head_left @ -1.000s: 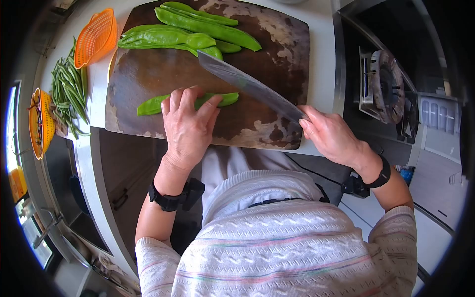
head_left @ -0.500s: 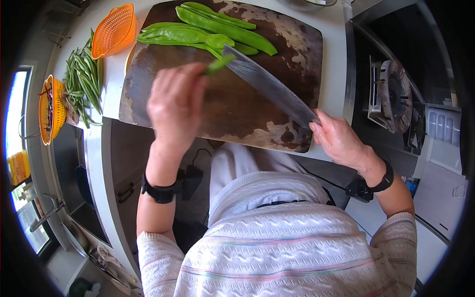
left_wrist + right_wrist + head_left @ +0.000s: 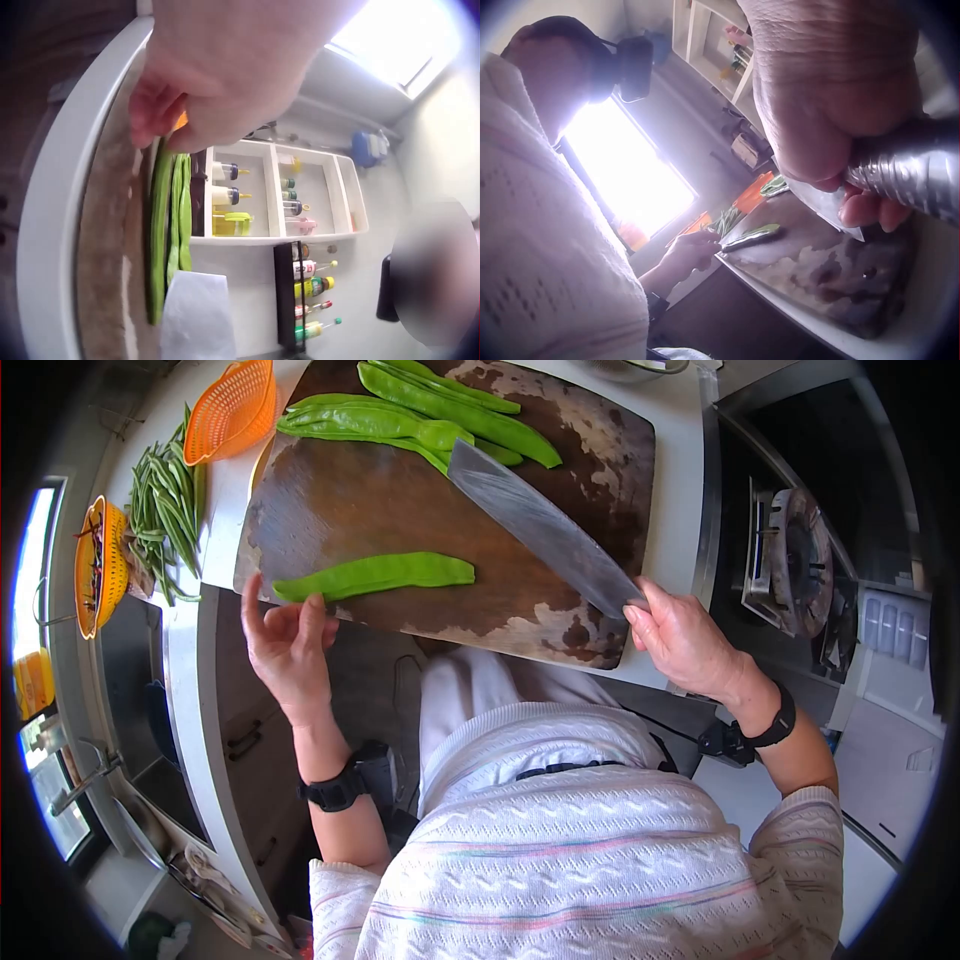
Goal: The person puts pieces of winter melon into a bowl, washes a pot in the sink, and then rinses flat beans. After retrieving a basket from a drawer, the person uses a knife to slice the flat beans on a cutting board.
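Observation:
A single flat green bean pod (image 3: 385,575) lies lengthwise near the front of the dark, worn cutting board (image 3: 350,505). At its left end is my left hand (image 3: 290,650), index finger extended and thumb apart from it, thumb tip right by the pod's edge. The left wrist view shows its fingers (image 3: 146,120) close to the pod's end. My right hand (image 3: 690,640) grips a large kitchen knife (image 3: 540,530) by its handle, which the right wrist view shows as dark (image 3: 911,169). The blade slants up left, its tip overlapping several flat pods (image 3: 400,425) at the back.
Left of the board are an orange basket (image 3: 232,410), a heap of thin green beans (image 3: 165,500) and a yellow basket (image 3: 103,570) with dark contents. A gas burner (image 3: 800,565) is on the right. Wall shelves (image 3: 274,195) hold bottles.
My left hand first covered the pod, then raised it off the board. Now the pod is back on the board and the hand has moved left to its end. The knife stays in my right hand.

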The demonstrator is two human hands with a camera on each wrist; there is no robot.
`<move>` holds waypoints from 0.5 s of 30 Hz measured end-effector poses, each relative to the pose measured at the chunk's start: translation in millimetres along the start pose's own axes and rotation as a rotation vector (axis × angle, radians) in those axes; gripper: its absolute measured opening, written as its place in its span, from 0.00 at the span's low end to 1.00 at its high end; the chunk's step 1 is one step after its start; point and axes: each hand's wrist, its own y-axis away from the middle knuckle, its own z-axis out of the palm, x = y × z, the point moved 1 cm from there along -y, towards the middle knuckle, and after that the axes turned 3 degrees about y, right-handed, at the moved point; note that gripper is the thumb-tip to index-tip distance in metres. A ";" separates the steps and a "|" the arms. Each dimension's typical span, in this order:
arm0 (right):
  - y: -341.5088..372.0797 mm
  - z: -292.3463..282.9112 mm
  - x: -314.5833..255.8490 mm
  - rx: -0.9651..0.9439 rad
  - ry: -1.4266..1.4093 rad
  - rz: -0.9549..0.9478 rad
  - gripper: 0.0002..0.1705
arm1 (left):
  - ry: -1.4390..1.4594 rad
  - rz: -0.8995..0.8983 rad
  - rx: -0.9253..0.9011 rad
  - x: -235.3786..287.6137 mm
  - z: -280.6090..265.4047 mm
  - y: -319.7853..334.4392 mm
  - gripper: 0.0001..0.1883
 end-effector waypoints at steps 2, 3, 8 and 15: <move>-0.4 0.0 1.1 0.004 0.028 -0.025 0.08 | -0.315 0.190 -0.039 0.1 -8.9 2.7 0.21; -0.5 0.1 0.8 0.002 0.029 -0.028 0.08 | -0.631 0.380 -0.081 0.8 -11.0 3.6 0.16; -0.6 -3.7 -13.2 0.020 0.085 -0.013 0.09 | -0.686 0.862 -0.334 30.0 49.2 11.8 0.12; -1.3 6.8 -22.4 0.046 0.201 -0.155 0.11 | -0.633 0.883 -0.319 11.1 76.5 11.2 0.10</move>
